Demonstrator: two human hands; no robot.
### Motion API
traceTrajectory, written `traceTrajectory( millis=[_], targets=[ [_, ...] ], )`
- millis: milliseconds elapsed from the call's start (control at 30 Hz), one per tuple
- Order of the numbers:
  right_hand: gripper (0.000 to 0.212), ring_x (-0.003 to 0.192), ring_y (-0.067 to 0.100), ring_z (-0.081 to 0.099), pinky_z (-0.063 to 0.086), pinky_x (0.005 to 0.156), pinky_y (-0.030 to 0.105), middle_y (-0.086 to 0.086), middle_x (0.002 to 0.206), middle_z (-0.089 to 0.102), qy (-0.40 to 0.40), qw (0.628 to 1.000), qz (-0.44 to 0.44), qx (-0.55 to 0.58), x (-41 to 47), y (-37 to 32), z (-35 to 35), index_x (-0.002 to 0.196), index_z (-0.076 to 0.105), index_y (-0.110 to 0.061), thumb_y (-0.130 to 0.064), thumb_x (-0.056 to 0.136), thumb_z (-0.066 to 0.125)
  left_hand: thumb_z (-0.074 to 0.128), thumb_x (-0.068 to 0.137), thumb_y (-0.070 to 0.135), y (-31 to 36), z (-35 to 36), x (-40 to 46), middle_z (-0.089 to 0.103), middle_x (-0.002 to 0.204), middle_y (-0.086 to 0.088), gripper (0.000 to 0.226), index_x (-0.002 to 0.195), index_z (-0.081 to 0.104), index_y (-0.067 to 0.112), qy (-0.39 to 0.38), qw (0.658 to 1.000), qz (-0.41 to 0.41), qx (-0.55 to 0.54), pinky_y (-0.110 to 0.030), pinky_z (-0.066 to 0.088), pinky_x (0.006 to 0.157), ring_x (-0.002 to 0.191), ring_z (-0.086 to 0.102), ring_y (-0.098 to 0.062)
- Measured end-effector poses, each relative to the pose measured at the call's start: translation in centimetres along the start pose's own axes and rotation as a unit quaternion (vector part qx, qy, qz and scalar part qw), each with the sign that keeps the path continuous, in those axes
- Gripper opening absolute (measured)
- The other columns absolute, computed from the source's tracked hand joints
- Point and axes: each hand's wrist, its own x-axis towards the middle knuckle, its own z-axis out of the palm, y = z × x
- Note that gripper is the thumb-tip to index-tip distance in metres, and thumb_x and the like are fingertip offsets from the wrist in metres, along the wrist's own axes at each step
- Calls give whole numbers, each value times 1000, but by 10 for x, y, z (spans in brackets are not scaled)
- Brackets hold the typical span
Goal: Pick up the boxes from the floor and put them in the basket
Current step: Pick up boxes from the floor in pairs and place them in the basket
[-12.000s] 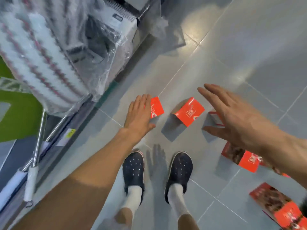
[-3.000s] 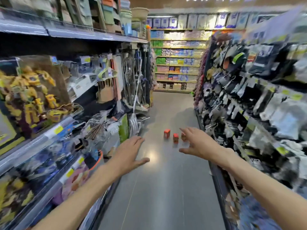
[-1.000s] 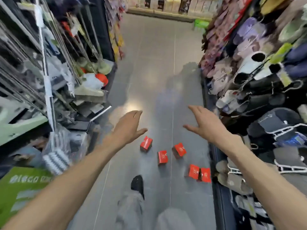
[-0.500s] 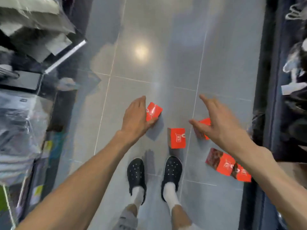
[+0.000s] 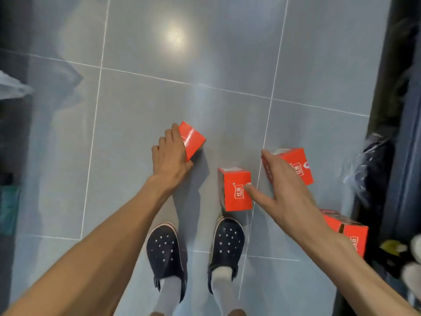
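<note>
Several red boxes lie on the grey tiled floor in front of my feet. My left hand [image 5: 169, 156] is closed around the far-left red box [image 5: 193, 139], fingers on its left side and thumb at its near corner; the box rests on the floor. My right hand [image 5: 284, 190] is spread open over the right-hand box [image 5: 300, 165], and its thumb tip touches the middle box [image 5: 237, 190]. Two more red boxes [image 5: 350, 231] lie at the lower right, partly behind my right forearm. No basket is in view.
My two dark clogs [image 5: 165, 249] stand just behind the middle box. A dark shelf base [image 5: 391, 110] with wrapped goods runs along the right edge. Another shelf base [image 5: 11, 133] lines the left edge.
My head has dropped lower over the boxes. My left hand has closed on the far-left box. My right hand has come down over the right box, thumb now on the middle one.
</note>
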Motion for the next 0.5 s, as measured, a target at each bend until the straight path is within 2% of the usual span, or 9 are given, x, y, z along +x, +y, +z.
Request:
traceTrajectory(
  millis=[133,267,333,433,500],
  targets=[
    [80,140,20,36,35,113,39,3,152,40,3,999,36,-9,-2,-9,1,151,27,-17,-53,89,63,75,62,23,-15,-43,-34,48,124,-13,98,144,23,14,-4,998,66,-15,-49,41,81,105,49,-38],
    [94,141,27,36,35,113,47,12,154,36,-14,992,125,22,5,-3,41,152,20,-9,-51,83,70,74,63,24,-39,-62,-59,46,126,-11,96,145,25,16,-1,995,92,-40,-45,38,80,103,47,-36],
    [97,131,30,46,43,105,51,12,143,45,-24,978,191,76,12,4,72,146,25,-10,-57,75,72,74,62,24,-52,-57,-66,45,127,-10,94,144,27,17,2,994,99,-49,-43,35,80,103,46,-34],
    [106,111,29,59,52,92,50,8,123,56,-9,956,269,114,25,17,122,134,33,-13,-74,55,69,75,62,23,-74,-41,-73,44,129,-8,94,143,28,20,14,993,100,-62,-42,34,82,105,44,-32],
    [102,102,28,60,54,86,48,6,117,54,17,947,294,132,29,18,148,127,35,-14,-68,53,77,76,64,23,-88,-29,-75,44,129,-7,93,143,28,22,17,992,99,-75,-43,35,82,106,44,-31]
  ],
)
